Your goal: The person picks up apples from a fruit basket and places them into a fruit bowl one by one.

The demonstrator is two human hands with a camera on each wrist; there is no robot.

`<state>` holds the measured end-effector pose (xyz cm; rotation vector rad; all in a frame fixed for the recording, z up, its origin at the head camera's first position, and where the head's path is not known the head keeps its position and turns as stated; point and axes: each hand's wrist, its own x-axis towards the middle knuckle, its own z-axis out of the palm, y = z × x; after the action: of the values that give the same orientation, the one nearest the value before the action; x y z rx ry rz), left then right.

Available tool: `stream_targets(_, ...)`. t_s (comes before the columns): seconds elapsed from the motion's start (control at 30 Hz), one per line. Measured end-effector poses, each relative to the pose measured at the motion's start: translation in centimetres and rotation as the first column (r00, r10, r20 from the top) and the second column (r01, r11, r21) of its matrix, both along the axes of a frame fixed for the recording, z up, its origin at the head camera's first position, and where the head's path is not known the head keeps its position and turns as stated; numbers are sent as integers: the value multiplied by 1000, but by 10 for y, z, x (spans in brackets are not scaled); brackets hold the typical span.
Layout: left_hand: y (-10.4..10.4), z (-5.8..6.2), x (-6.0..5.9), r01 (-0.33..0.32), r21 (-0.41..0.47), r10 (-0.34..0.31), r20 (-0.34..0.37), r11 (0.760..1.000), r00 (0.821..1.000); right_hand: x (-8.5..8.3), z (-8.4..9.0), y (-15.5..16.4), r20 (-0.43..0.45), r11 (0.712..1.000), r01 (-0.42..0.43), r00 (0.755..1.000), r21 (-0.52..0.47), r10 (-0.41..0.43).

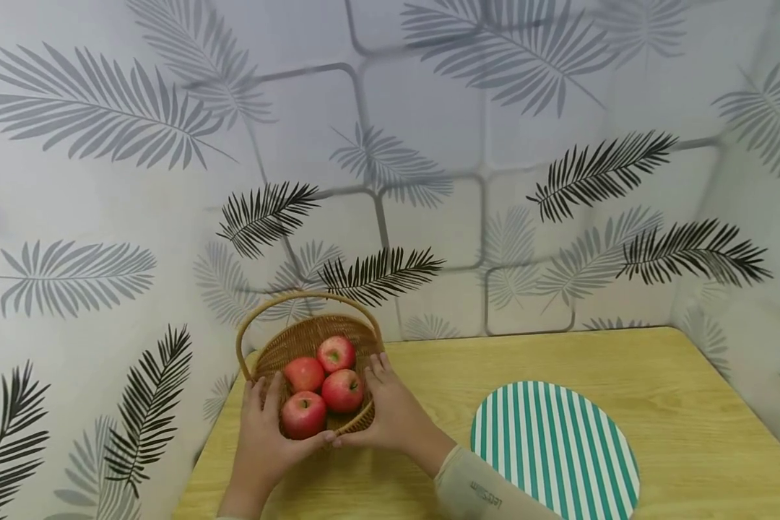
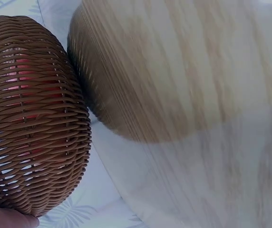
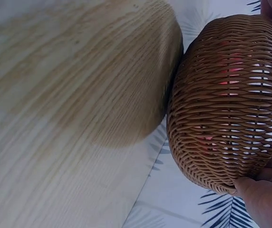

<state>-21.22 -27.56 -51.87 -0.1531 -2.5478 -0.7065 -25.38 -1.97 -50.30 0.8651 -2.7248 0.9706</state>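
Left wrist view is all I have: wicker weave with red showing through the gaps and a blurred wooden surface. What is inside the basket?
Observer: Four red apples lie in the wicker basket, seen from the head view.
Operator: Is it held by one hand or two?
Observer: Two. The left hand grips the near left side, the right hand the right side, fingers curled over the rim.
Operator: Does the basket have a handle?
Observer: Yes, an arched handle stands over it, and neither hand touches it.
Operator: Anything else on the table?
Observer: A round green-and-white striped mat lies to the right of the basket on the wooden table.
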Motion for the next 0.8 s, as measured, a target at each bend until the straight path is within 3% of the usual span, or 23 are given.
stream_targets(0.2, 19, 0, 7, 27, -12, -28, -52, 1000, 998, 8, 0, 19, 34, 1000, 10, 999, -6, -9)
stream_targets(0.37, 32, -1, 11, 30, -35, -33, -95, 999, 995, 13, -4, 31, 1, 1000, 8, 1000, -7, -8)
stream_targets(0.8, 70, 0, 31, 35, -29, -38, -115, 999, 993, 36, -6, 65, 4, 999, 31, 1000, -42, -31)
